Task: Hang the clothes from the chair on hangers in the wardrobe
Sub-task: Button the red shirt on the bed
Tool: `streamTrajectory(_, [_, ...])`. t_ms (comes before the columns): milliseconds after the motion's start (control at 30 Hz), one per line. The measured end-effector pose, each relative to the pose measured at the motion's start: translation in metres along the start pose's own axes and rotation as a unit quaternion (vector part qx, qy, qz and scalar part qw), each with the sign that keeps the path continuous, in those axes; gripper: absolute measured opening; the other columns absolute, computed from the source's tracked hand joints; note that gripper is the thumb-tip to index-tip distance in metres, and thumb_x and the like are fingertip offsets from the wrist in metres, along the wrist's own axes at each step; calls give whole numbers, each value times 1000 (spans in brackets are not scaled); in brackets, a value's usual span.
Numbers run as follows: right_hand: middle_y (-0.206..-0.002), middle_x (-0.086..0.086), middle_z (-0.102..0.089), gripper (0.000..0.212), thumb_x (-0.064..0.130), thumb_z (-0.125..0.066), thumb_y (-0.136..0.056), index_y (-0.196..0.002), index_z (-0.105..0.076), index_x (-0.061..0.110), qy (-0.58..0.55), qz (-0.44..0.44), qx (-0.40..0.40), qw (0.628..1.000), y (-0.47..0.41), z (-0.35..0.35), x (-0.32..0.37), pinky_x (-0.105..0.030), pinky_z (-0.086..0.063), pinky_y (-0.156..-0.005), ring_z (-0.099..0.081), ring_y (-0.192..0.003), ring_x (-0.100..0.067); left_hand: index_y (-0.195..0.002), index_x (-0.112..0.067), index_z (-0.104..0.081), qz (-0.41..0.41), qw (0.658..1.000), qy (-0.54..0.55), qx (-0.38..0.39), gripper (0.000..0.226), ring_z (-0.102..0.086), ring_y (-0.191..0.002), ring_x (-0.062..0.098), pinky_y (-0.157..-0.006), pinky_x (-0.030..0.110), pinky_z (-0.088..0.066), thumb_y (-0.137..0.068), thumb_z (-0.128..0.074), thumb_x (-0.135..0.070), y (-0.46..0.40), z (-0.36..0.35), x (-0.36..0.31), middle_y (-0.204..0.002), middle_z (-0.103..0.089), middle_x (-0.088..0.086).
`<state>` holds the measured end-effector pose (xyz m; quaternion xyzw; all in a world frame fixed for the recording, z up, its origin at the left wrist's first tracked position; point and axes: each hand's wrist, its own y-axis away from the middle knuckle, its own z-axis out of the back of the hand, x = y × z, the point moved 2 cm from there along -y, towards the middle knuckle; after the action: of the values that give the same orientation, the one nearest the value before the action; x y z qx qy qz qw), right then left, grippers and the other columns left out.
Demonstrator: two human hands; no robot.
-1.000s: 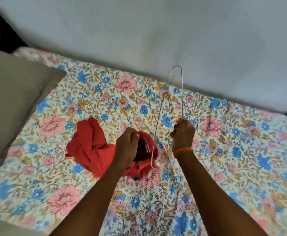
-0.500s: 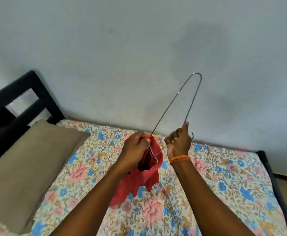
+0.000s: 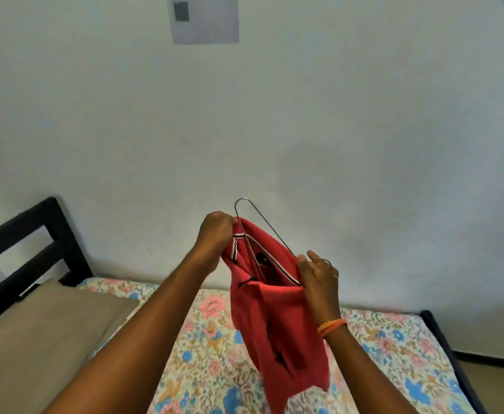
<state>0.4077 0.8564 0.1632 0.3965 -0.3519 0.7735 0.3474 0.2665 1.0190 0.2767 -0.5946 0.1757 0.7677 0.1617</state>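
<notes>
Two hands work one red shirt above a bed, and reading from the left, a brown pillow point(image 3: 44, 333) lies against the black bed frame point(image 3: 40, 231) on the floral bedsheet point(image 3: 203, 348). Next comes the left hand point(image 3: 216, 230), raised high with its fingers curled tight on the collar edge of the red polo shirt point(image 3: 270, 309), just where the striped trim shows; it seems to hold that side up and taut so the neck opening stays wide enough for the wire to pass. The wire hanger point(image 3: 270, 230) runs through that opening, one rounded shoulder end poking up clear of the cloth beside the left knuckles and its straight run slanting down to the right. There the right hand point(image 3: 319, 276), an orange thread band point(image 3: 331, 327) on its wrist, pinches the hanger near its neck, thumb against the wire and the other fingers loosely spread, with the shirt's other collar edge gathered under it; the hook itself I cannot make out clearly. The shirt's body hangs free below both hands, off the bed. I judge the garment half threaded: one shoulder seated, the other still to settle. No wardrobe or chair is in view, only a pale wall point(image 3: 364, 115).
</notes>
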Motion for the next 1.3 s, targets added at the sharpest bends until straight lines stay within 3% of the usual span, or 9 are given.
streamTrajectory(100, [-114,1,-71,24,39,-54,-100,-102,-73,25,-45,35,11,998,2,19,-1,-35,-40,-100,-58,-111,-18,-74,-13,-55,36,999,23,30,20,-51,-64,22,-61,30,-38,-92,-46,-12,3,-2,-12,-70,-56,8])
streamTrajectory(233, [-57,15,-56,46,46,-48,-100,-63,-59,24,-53,50,42,996,10,31,2,-25,-40,-60,-50,-59,-4,-72,-15,-44,37,997,-17,68,23,-41,-58,17,-57,29,-31,-93,-36,-16,6,-7,-20,-64,-44,2])
streamTrajectory(467, [-50,13,-40,52,47,-49,-99,-52,-39,29,-27,71,82,994,24,43,-3,-18,-26,-53,-38,-53,-4,-88,-6,-60,38,977,-31,209,80,-73,-80,30,-78,42,-60,-72,-50,-84,14,-8,-17,-86,-73,18])
streamTrajectory(633, [-48,10,-35,58,68,-42,-87,-52,-33,23,-1,78,63,995,26,45,-10,-23,-25,-52,-35,-51,-7,-70,-14,-49,-98,978,-160,90,48,-56,-60,17,-55,26,-42,-76,-80,-51,10,-10,-9,-69,-57,5])
streamTrajectory(767, [-50,6,-39,67,77,-36,-87,-53,-38,20,76,95,59,991,24,45,-16,-38,-35,-57,-42,-55,-9,-71,-15,-47,-232,905,-356,-30,49,-54,-65,20,-55,29,-32,-76,-79,-52,28,-9,-11,-70,-56,-2])
streamTrajectory(900, [-62,6,-63,60,70,-35,-86,-58,-64,25,216,146,11,965,33,45,5,-39,-42,-68,-63,-83,-24,-88,-17,-50,-300,795,-524,-65,37,-62,-91,31,-67,33,-33,-87,-66,-50,58,-28,-13,-95,-68,7])
streamTrajectory(967, [-95,10,-74,53,66,-38,-89,-76,-74,29,281,161,45,945,38,39,21,-42,-36,-83,-60,-112,-25,-92,-14,-52,-294,817,-494,-44,35,-61,-91,32,-67,35,-36,-89,-65,-46,69,-38,-10,-95,-66,8])
streamTrajectory(1067, [-160,13,-29,38,51,-39,-99,-126,-62,38,357,168,141,908,48,28,40,-54,-8,-110,-11,-152,-19,-91,-14,-55,-305,848,-432,-16,30,-59,-80,27,-62,32,-39,-91,-66,-41,80,-51,-3,-85,-63,3])
streamTrajectory(1300, [-166,3,14,73,15,-48,-93,-157,-15,24,374,194,165,892,29,45,62,-66,2,-115,15,-152,-20,-75,-24,-42,-318,907,-270,54,43,-51,-60,17,-53,32,-37,-82,-71,-56,101,-51,-2,-64,-53,-5])
